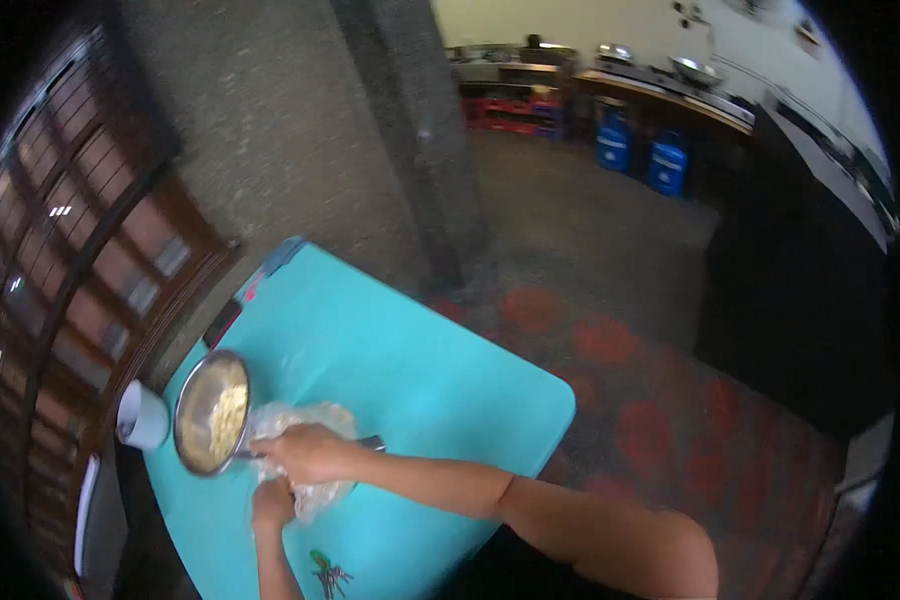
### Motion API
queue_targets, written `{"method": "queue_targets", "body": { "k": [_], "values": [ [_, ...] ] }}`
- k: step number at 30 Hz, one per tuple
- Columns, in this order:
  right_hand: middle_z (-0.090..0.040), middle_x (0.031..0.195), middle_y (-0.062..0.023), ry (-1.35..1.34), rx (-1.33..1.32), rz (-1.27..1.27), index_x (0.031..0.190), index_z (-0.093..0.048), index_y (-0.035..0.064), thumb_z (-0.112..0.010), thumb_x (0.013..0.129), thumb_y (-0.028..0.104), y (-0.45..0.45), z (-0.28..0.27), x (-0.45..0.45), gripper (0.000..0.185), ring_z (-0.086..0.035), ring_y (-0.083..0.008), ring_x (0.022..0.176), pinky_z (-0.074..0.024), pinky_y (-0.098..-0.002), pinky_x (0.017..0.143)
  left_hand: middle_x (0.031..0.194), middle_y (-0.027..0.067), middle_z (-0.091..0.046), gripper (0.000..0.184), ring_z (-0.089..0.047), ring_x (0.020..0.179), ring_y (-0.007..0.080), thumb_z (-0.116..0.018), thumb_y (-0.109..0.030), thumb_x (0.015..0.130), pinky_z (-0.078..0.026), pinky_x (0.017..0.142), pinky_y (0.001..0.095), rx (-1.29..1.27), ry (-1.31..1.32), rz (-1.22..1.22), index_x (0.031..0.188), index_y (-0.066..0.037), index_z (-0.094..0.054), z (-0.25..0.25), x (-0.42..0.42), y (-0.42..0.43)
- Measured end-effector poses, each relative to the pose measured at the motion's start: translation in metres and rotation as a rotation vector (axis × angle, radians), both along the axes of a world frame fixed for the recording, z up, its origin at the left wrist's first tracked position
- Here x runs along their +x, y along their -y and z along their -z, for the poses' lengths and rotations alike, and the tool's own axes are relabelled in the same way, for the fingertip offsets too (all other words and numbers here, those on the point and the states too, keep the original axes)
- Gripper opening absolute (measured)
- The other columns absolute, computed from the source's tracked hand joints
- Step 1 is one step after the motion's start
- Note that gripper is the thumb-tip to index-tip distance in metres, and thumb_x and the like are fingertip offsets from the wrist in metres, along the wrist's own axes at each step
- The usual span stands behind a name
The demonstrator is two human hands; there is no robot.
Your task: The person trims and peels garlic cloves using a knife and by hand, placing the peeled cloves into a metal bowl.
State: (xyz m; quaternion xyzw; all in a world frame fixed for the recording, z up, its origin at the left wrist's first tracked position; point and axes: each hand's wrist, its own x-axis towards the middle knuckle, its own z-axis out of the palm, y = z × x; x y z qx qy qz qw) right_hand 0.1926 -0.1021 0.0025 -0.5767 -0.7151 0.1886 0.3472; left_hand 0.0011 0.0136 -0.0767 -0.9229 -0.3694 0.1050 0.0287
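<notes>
A metal pan [196, 425] with pale, chopped pieces of food [228, 415] in it stands tilted at the left side of the turquoise table [420, 370]. My right hand [315, 453] is closed around the pan's handle [372, 443], whose end shows past the wrist. Just below it, my left hand [273, 503] has its fingers curled at the edge of a clear plastic bag [320, 497]. The bag lies crumpled under and around both hands. Its contents, if any, are hard to make out.
A white cup [145, 418] stands left of the pan. Behind lies a dark flat object [223, 323] at the table's edge. Near me is a bunch of keys [328, 577]. A pillar [410, 140] rises beyond; blue gas cylinders [667, 165] stand under a far counter.
</notes>
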Motion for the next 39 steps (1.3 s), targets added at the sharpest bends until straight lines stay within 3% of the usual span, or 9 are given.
{"method": "queue_targets", "body": {
  "k": [4, 7, 10, 13, 17, 25, 28, 32, 39],
  "values": [
    [-0.063, 0.088, -0.0190, 0.003, 0.054, -0.015, 0.126, -0.050, 0.0161, -0.054, 0.082, 0.014, -0.007, 0.008, 0.001, 0.044, -0.061, -0.0354, 0.082, -0.0479, -0.0464, 0.069, 0.083, 0.0244, -0.062, 0.023, -0.059, 0.082, 0.0415, -0.059, -0.010, 0.069, -0.048, 0.073, 0.0483, -0.103, -0.078, -0.028, 0.089, 0.000, -0.057, -0.012, 0.013, 0.003],
    [-0.063, 0.086, -0.0182, -0.033, 0.096, 0.005, 0.124, -0.051, 0.0156, -0.053, 0.084, 0.016, -0.009, 0.014, 0.000, 0.040, -0.061, -0.0353, 0.082, -0.0476, -0.0461, 0.068, 0.085, 0.0262, -0.061, 0.029, -0.058, 0.084, 0.0433, -0.062, -0.012, 0.065, -0.048, 0.074, 0.0485, -0.023, -0.109, -0.056, 0.090, 0.002, -0.057, -0.002, 0.014, 0.005],
    [-0.062, 0.084, -0.0174, -0.014, 0.047, -0.012, 0.121, -0.052, 0.0142, -0.052, 0.085, 0.017, 0.002, -0.001, 0.005, 0.036, -0.061, -0.0348, 0.082, -0.0475, -0.0457, 0.068, 0.080, 0.0212, -0.064, 0.024, -0.063, 0.077, 0.0345, -0.065, -0.008, 0.068, -0.050, 0.068, 0.0407, -0.024, -0.249, 0.059, 0.089, 0.003, -0.057, 0.008, 0.012, -0.007],
    [-0.062, 0.083, -0.0175, -0.048, 0.062, 0.000, 0.120, -0.053, 0.0134, -0.052, 0.085, 0.017, 0.006, -0.005, 0.006, 0.034, -0.061, -0.0348, 0.080, -0.0473, -0.0456, 0.067, 0.092, 0.0238, -0.063, 0.035, -0.061, 0.088, 0.0382, -0.057, -0.011, 0.070, -0.049, 0.075, 0.0450, -0.042, -0.290, 0.065, 0.102, 0.005, -0.054, 0.009, 0.016, -0.003],
    [-0.062, 0.083, -0.0181, -0.082, 0.080, -0.008, 0.119, -0.054, 0.0124, -0.053, 0.085, 0.017, 0.010, -0.007, 0.006, 0.034, -0.061, -0.0352, 0.080, -0.0471, -0.0462, 0.067, 0.079, 0.0229, -0.062, 0.014, -0.062, 0.079, 0.0369, -0.056, -0.007, 0.068, -0.050, 0.069, 0.0452, 0.080, -0.174, 0.143, 0.078, 0.002, -0.061, 0.054, -0.009, -0.036],
    [-0.063, 0.086, -0.0192, -0.139, 0.153, -0.019, 0.119, -0.055, 0.0100, -0.053, 0.086, 0.017, 0.011, -0.007, 0.001, 0.034, -0.061, -0.0363, 0.081, -0.0464, -0.0472, 0.069, 0.074, 0.0203, -0.061, 0.009, -0.060, 0.075, 0.0368, -0.056, -0.007, 0.068, -0.048, 0.065, 0.0456, 0.069, -0.102, 0.193, 0.072, 0.000, -0.060, 0.019, -0.002, -0.007],
    [-0.063, 0.085, -0.0198, -0.154, 0.119, -0.025, 0.119, -0.055, 0.0100, -0.052, 0.086, 0.016, 0.011, -0.008, 0.002, 0.034, -0.061, -0.0363, 0.081, -0.0459, -0.0470, 0.069, 0.075, 0.0202, -0.061, 0.009, -0.059, 0.075, 0.0361, -0.055, -0.008, 0.070, -0.047, 0.067, 0.0452, 0.089, -0.225, 0.260, 0.074, -0.001, -0.059, 0.023, -0.003, -0.017],
    [-0.062, 0.085, -0.0203, -0.178, 0.099, -0.013, 0.119, -0.055, 0.0094, -0.052, 0.086, 0.015, 0.015, -0.014, 0.006, 0.035, -0.060, -0.0360, 0.081, -0.0455, -0.0464, 0.069, 0.078, 0.0202, -0.061, 0.011, -0.059, 0.076, 0.0365, -0.055, -0.010, 0.071, -0.047, 0.069, 0.0453, 0.073, -0.146, 0.170, 0.078, -0.001, -0.058, 0.030, -0.007, -0.022],
    [-0.062, 0.083, -0.0193, -0.155, 0.096, -0.015, 0.118, -0.056, 0.0092, -0.053, 0.085, 0.015, 0.015, -0.015, 0.006, 0.033, -0.060, -0.0356, 0.079, -0.0455, -0.0461, 0.068, 0.085, 0.0207, -0.063, 0.021, -0.060, 0.080, 0.0375, -0.053, -0.014, 0.074, -0.047, 0.072, 0.0458, -0.015, 0.060, 0.030, 0.088, 0.002, -0.057, -0.019, 0.006, 0.003]
  ]
}}
